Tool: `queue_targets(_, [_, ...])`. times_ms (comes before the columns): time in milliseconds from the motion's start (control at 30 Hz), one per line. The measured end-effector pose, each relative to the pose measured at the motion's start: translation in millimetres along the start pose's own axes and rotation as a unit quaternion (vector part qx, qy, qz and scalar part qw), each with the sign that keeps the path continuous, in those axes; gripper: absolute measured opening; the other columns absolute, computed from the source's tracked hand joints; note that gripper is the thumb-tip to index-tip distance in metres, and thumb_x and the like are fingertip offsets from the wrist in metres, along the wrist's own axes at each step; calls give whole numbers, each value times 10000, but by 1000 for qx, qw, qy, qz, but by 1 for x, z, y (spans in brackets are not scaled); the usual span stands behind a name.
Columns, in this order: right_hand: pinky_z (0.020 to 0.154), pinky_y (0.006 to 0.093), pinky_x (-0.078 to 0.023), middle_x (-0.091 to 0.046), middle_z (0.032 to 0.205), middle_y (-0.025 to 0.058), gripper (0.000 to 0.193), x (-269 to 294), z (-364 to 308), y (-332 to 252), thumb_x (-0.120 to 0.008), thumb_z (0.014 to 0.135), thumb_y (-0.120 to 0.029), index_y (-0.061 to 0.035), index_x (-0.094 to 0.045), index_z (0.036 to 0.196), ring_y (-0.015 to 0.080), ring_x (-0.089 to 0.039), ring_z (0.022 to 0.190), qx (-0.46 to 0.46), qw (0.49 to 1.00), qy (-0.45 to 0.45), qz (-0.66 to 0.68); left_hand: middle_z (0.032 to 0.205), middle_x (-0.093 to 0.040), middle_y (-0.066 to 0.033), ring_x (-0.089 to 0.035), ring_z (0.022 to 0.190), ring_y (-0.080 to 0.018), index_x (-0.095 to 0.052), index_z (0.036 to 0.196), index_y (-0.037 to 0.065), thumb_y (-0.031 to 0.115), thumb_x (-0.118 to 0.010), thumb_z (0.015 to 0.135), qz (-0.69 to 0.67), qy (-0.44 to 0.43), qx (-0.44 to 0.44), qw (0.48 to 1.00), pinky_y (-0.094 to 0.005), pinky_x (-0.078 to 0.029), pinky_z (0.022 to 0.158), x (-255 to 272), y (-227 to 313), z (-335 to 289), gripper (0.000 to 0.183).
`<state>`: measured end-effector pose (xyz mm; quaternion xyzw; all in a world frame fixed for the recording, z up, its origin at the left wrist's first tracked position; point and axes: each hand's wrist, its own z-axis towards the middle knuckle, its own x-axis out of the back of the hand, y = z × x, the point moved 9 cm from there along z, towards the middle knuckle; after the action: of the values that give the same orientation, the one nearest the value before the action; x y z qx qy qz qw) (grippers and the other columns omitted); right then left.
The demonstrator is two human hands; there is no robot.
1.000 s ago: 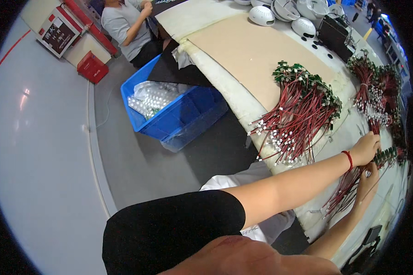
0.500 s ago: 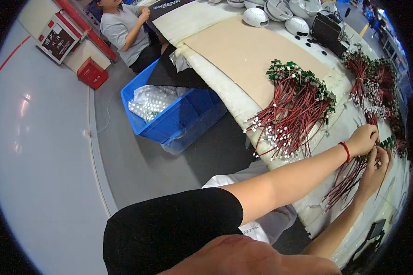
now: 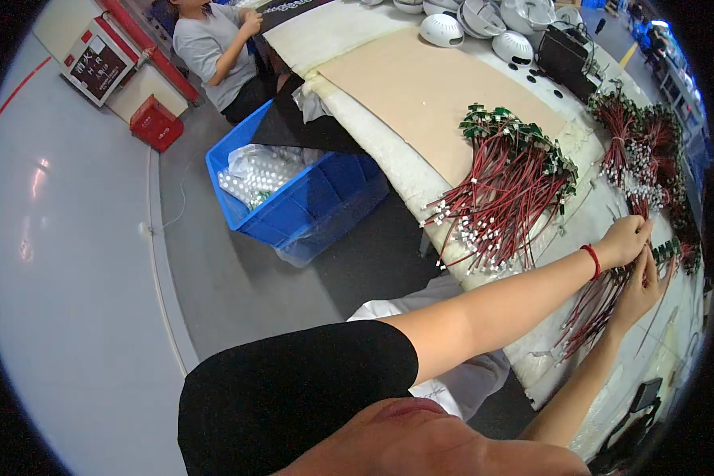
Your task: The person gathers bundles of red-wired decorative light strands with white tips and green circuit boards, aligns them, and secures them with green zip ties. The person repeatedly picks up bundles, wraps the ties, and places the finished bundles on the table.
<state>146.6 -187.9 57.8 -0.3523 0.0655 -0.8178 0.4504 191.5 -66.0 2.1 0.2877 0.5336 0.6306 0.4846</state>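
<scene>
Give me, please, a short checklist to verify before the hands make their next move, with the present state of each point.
1. Left hand and right hand close together, at the red wires: ok.
2. Fingers gripping the wires firmly: cannot tell, the contact is too small and partly hidden.
3. Wires beside the right hand gathered neatly: not ok, their lower ends spread loosely.
4. Large wire pile apart from both hands: ok.
5. Black box apart from the right forearm: ok, a gap shows.

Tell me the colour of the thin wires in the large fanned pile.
The thin wires are mostly dark red, shown best in the head view.
</scene>
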Motion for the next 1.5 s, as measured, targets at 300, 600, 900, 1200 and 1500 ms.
queue_targets(300, [1007, 342, -318, -362, 1417, 157, 227, -11, -3, -14, -585, 860, -141, -11, -657, 1032, 268, -411, 1252, 80, 995, -14, -55, 761, -622, -196, -604, 735, -356, -579, 766, -5, 145, -520, 849, -21, 65, -20, 997, -415, -472, 663, 5, -17, 4, 181])
queue_targets(600, [875, 315, -422, -553, 1093, 155, 451, 14, -2, 57, -582, 904, -242, 61, -448, 1210, 194, -541, 975, -230, 961, 63, 141, 757, -616, -212, -604, 754, -362, -606, 744, -17, 133, -604, 779, 60, 63, -157, 984, -420, -470, 684, 13, 34, -14, 154])
queue_targets(900, [818, 290, -431, -582, 1051, 102, 370, -10, 3, 83, -549, 925, -260, 36, -505, 1143, 167, -546, 909, -201, 953, -39, 223, 767, -632, -220, -621, 748, -366, -655, 789, -16, 55, -569, 720, 109, 1, -196, 974, -413, -493, 720, 11, 43, -20, 131])
queue_targets(1200, [771, 290, -439, -592, 1013, 111, 345, -1, 5, 63, -538, 922, -252, 59, -556, 1068, 175, -559, 870, -169, 982, -41, 71, 763, -636, -217, -628, 731, -357, -658, 792, -24, 57, -592, 727, 101, 8, -175, 979, -396, -500, 699, 16, 43, -21, 123])
queue_targets(1500, [843, 300, -425, -600, 1051, 111, 371, -26, -1, 105, -545, 919, -250, 47, -551, 1140, 177, -544, 927, -247, 937, -96, 227, 710, -636, -206, -647, 687, -303, -658, 719, 3, 99, -577, 767, 87, 78, -68, 991, -376, -501, 640, 27, -22, 12, 135])
